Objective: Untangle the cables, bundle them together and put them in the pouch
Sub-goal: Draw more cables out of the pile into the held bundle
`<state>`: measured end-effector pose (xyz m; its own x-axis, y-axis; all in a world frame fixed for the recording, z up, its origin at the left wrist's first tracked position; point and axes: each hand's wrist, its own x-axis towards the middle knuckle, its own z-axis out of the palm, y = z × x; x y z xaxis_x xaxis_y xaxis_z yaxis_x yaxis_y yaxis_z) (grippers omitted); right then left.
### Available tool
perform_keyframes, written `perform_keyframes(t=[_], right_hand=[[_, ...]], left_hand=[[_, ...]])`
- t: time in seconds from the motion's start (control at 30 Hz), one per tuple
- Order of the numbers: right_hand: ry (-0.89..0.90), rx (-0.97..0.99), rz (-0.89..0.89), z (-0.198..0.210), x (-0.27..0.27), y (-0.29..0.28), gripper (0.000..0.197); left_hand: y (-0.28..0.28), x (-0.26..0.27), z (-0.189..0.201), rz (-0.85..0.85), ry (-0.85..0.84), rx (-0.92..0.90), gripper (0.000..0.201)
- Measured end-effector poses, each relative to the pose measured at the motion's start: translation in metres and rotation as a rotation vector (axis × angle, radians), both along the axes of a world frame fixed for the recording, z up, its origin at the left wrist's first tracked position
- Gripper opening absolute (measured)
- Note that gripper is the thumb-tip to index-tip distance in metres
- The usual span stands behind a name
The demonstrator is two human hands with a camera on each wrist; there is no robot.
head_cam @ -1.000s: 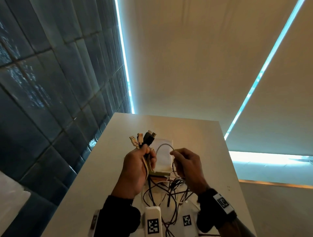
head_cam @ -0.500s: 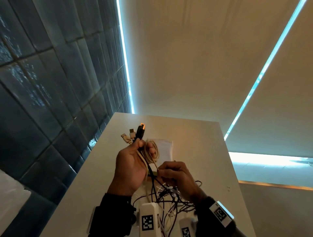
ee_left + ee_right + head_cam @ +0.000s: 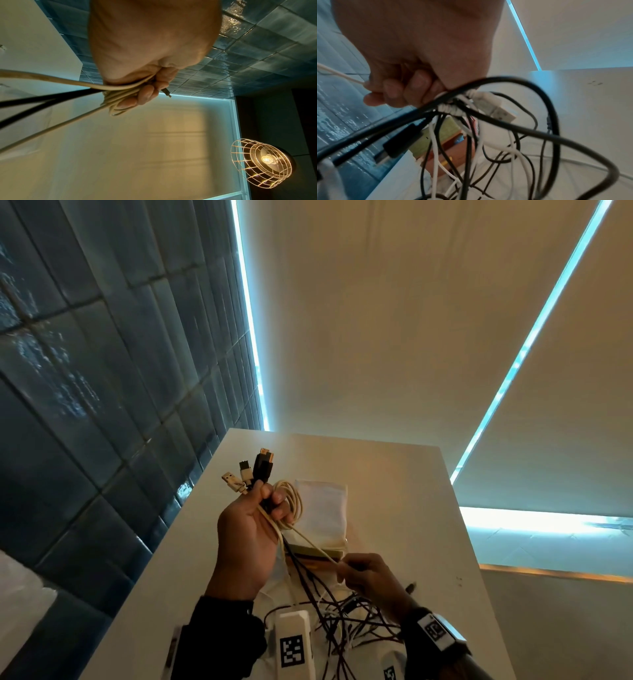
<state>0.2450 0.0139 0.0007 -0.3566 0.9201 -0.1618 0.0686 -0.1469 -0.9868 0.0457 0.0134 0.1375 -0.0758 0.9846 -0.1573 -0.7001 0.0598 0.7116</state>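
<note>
Cables (image 3: 342,611) lie tangled at the worktop's (image 3: 394,474) near edge. My left hand (image 3: 246,539) has its grip around a coiled cream cable (image 3: 291,501) and several plugs; my right hand (image 3: 370,577) pinches that cable's free strand. The white pouch (image 3: 323,508) lies mid-worktop beyond them.

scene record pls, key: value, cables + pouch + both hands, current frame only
left hand: raised above table, grips connector ends and coiled cream cable
right hand: pinches the cream cable's free run, lower right of the coil
loose cables: black and white tangle on table, not bundled
pouch: white, flat on table behind hands, no cables in it
task state: coiling in progress
</note>
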Motion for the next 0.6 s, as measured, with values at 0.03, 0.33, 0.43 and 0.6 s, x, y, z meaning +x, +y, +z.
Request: perform_keyframes(t=[0.03, 0.33, 0.43, 0.6], right_hand=[[-0.019, 0.008, -0.007, -0.005, 0.001, 0.0, 0.025], [-0.351, 0.07, -0.045, -0.052, 0.023, -0.001, 0.031], [-0.377, 0.037, -0.143, -0.039, 0.02, 0.004, 0.029], [-0.148, 0.008, -0.414, 0.012, 0.006, 0.016, 0.022]], left_hand=[[0.0, 0.0, 0.0, 0.003, 0.005, -0.003, 0.031], [-0.003, -0.01, 0.012, -0.003, 0.053, 0.028, 0.032], [-0.002, -0.005, 0.009, -0.069, 0.098, -0.037, 0.031], [-0.001, -0.002, 0.008, -0.084, 0.146, -0.118, 0.031]])
